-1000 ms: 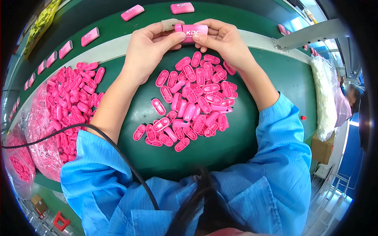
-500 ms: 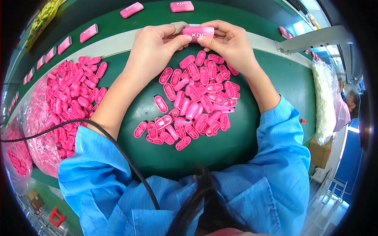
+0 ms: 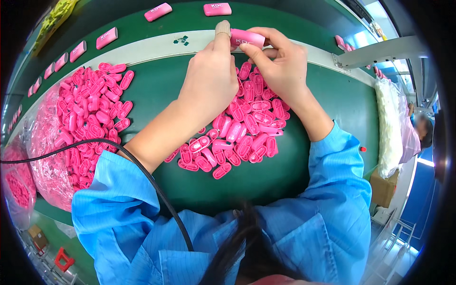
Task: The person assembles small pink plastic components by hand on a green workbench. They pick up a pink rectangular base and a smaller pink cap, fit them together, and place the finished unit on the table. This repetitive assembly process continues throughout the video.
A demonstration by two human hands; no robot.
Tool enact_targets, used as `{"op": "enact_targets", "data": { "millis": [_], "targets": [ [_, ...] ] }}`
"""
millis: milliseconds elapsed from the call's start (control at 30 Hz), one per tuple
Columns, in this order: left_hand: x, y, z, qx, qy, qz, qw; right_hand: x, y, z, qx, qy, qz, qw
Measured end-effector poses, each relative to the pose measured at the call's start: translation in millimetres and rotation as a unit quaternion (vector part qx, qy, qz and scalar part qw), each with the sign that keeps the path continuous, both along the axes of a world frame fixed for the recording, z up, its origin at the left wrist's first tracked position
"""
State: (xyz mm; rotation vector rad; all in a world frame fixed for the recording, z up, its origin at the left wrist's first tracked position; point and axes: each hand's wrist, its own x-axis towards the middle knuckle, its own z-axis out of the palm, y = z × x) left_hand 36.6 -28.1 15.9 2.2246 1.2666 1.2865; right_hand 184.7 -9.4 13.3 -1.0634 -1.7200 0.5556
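Observation:
Both my hands hold one pink oblong plastic case [image 3: 248, 38] above the far edge of the green table. My left hand [image 3: 211, 80] grips its left end, with a taped fingertip on top. My right hand [image 3: 280, 64] pinches its right end and underside. Beneath my hands lies a pile of pink oval case halves [image 3: 237, 133] on the green mat [image 3: 294, 175]. A second, larger heap of pink parts [image 3: 92, 111] lies to my left.
Assembled pink cases [image 3: 158, 11] ride in a row on the green conveyor belt [image 3: 190, 21] beyond a pale rail [image 3: 156, 47]. Clear bags of pink parts [image 3: 19, 185] sit at far left. A bag of white parts [image 3: 388, 123] stands right. A black cable [image 3: 142, 175] crosses my left sleeve.
Both hands have carried the pink case farther from me, toward the rail and belt. The piles have not moved.

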Motion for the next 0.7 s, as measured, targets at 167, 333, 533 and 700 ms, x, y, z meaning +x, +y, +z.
{"op": "enact_targets", "data": {
  "millis": [167,333,533,700],
  "targets": [
    [-13.2,22.3,-2.2,-0.043,0.018,-0.009,0.999,6.7,28.9,1.9,-0.11,0.049,0.036,0.992],
    [-36.5,33.3,20.1,-0.144,0.124,-0.079,0.979,42.9,95.2,-7.3,-0.175,0.016,0.003,0.985],
    [-28.3,16.9,17.4,-0.064,0.205,-0.099,0.972,75.5,109.5,-11.4,-0.045,-0.163,-0.147,0.975],
    [-20.4,12.9,12.3,0.03,0.261,-0.024,0.964,167.2,130.2,3.2,0.007,-0.483,-0.323,0.814]
  ]
}}
